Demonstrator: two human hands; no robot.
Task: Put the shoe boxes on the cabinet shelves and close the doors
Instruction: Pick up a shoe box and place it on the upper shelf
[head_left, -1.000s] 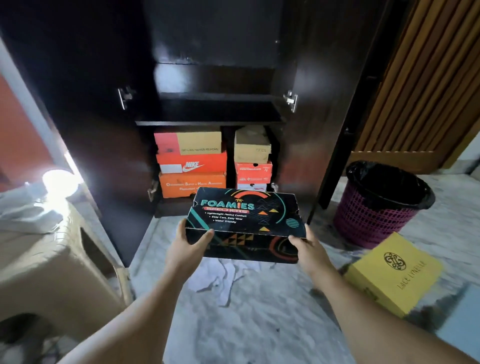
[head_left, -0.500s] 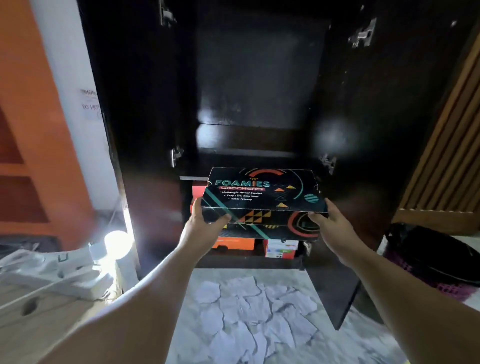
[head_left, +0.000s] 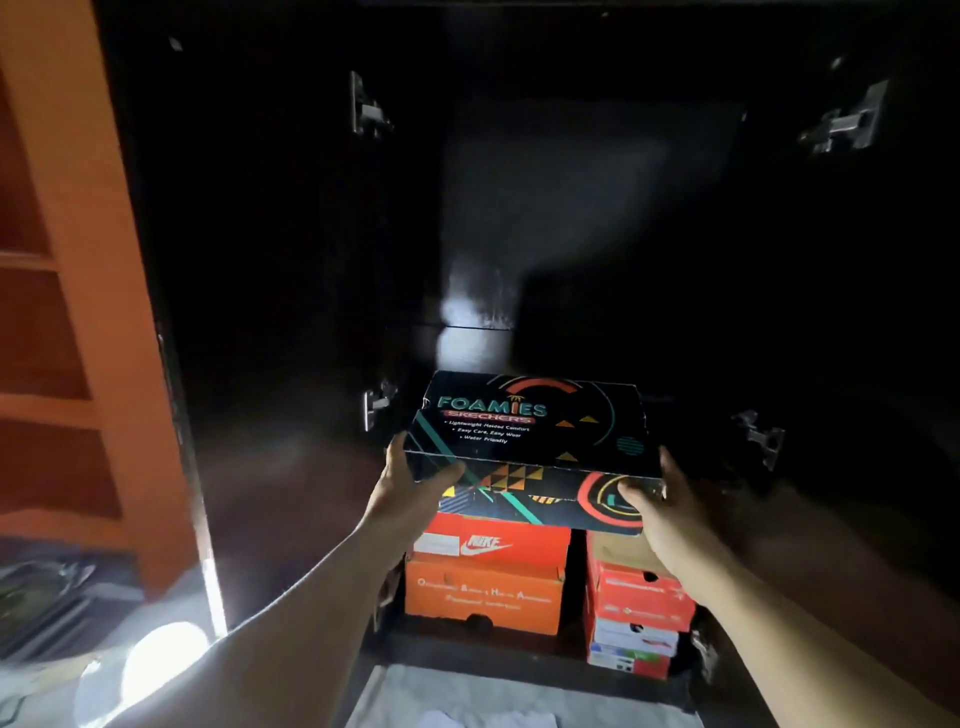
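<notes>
Black box (head_left: 530, 431), FOAMIES SKECHERS lid, held up in both hands in front of the open cabinet (head_left: 571, 208). Left hand (head_left: 402, 480) grips the box's near left corner: thumb on the front face just under the lid edge, fingers (head_left: 397, 447) up the left side. Right hand (head_left: 662, 499) grips the near right corner: thumb across the front face on the red circle print, fingers up the right side, tips hidden behind the box. Both hands wrapped on the box, not spread. Box roughly level, lid facing up, long side across the view.

Box is in the air, above the lower stacks, not on any shelf. Below left: red Nike box (head_left: 491, 543) on top of an orange box (head_left: 483, 597). Below right: a tan box partly hidden by the black box, then a red box (head_left: 641, 595) and smaller white and red boxes (head_left: 631, 647) under it. Narrow dark gap between the two stacks.

Behind and above the black box the cabinet inside is dark and open; a shelf edge (head_left: 478, 327) shows as a bright streak at the back. Both doors swung wide, hinges (head_left: 369, 111) on the left, hinges on the right (head_left: 841, 124). Door edges stand well apart from the box on either side. Orange shelving (head_left: 78, 260) to the far left. Bright lamp (head_left: 163, 660) at lower left. White paper (head_left: 467, 701) on the floor at the cabinet's foot.
</notes>
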